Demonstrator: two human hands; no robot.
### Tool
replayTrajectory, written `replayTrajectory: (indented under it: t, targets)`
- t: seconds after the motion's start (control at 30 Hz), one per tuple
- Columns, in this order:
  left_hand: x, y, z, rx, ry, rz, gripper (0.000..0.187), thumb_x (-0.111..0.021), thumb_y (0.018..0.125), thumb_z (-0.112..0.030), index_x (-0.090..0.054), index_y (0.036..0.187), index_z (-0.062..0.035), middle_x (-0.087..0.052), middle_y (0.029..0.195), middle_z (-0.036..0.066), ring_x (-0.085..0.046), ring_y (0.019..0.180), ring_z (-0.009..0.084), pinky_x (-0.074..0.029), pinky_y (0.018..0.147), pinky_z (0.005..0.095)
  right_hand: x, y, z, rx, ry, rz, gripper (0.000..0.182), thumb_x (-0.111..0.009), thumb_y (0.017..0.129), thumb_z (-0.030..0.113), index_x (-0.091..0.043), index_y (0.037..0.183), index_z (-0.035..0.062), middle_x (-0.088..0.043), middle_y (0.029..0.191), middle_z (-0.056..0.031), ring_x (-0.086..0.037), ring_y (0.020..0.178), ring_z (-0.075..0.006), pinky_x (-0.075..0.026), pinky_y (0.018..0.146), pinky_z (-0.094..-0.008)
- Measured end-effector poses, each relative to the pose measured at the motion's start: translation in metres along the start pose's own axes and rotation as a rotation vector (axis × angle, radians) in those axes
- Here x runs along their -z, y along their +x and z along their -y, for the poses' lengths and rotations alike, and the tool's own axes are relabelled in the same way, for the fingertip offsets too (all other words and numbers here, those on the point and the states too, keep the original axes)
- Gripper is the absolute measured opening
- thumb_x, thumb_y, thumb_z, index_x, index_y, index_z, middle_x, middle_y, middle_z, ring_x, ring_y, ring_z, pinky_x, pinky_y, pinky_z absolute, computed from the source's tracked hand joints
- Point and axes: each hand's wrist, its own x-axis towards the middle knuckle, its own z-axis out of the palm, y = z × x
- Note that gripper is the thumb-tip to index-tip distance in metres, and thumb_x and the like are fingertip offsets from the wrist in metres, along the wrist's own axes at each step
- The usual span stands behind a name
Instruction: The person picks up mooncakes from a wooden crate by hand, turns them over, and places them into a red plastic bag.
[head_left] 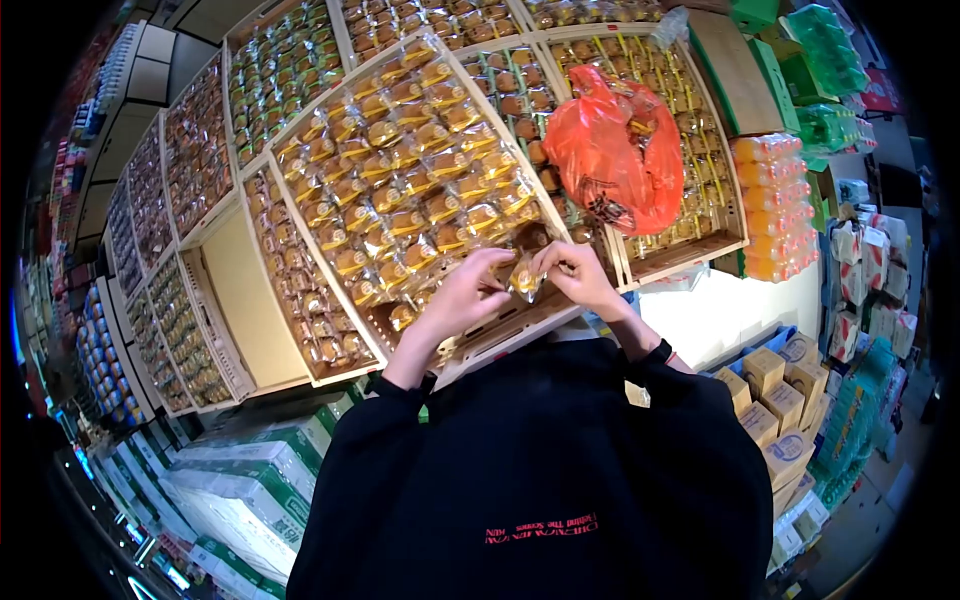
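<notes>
Both my hands meet over the near edge of a wooden tray packed with small clear-wrapped yellow pastries. My left hand and my right hand pinch one wrapped pastry between their fingertips, just above the tray's front rim. Several more wrapped pastries fill the tray in rows. An orange plastic bag with a few packets inside lies on the tray behind, up and right of my hands. My black sleeves and black top fill the lower middle of the view.
More wooden trays of wrapped snacks line the display to the left and behind. Packs of orange drink bottles stand at the right, cardboard boxes lower right, and green-and-white cartons lower left.
</notes>
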Motion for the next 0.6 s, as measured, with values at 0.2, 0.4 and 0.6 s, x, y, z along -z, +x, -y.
replayTrajectory:
  t: [0.2, 0.4, 0.6]
  targets:
    - [-0.016, -0.021, 0.016, 0.003, 0.117, 0.051, 0.058, -0.068, 0.068, -0.006, -0.044, 0.121, -0.0066, -0.049, 0.114, 0.011, -0.058, 0.081, 0.0217, -0.049, 0.074, 0.0305, -0.019, 0.002, -0.015, -0.192, 0.272, 0.214, 0.008, -0.048, 0.075, -0.008, -0.053, 0.075, -0.0018, -0.061, 0.081, -0.0082, -0.057, 0.082, -0.0149, -0.044, 0.076, -0.0268]
    - [-0.018, -0.036, 0.054, -0.024, 0.219, -0.038, 0.049, -0.066, 0.066, -0.006, -0.045, 0.110, -0.0044, -0.049, 0.100, 0.012, -0.056, 0.082, 0.0293, -0.047, 0.070, 0.0352, -0.040, -0.002, -0.014, -0.367, 0.231, 0.227, 0.006, -0.052, 0.083, -0.001, -0.057, 0.087, -0.0005, -0.061, 0.090, -0.0086, -0.058, 0.084, -0.0172, -0.046, 0.077, -0.0288]
    - [0.005, -0.059, 0.115, 0.328, 0.682, -0.259, 0.045, -0.067, 0.067, -0.011, -0.046, 0.106, -0.0012, -0.048, 0.104, 0.018, -0.057, 0.083, 0.0372, -0.049, 0.070, 0.0424, -0.003, -0.013, -0.022, -0.291, -0.053, -0.062, 0.019, -0.056, 0.087, 0.013, -0.058, 0.102, 0.0027, -0.057, 0.099, -0.0048, -0.056, 0.087, -0.0115, -0.046, 0.073, -0.0234]
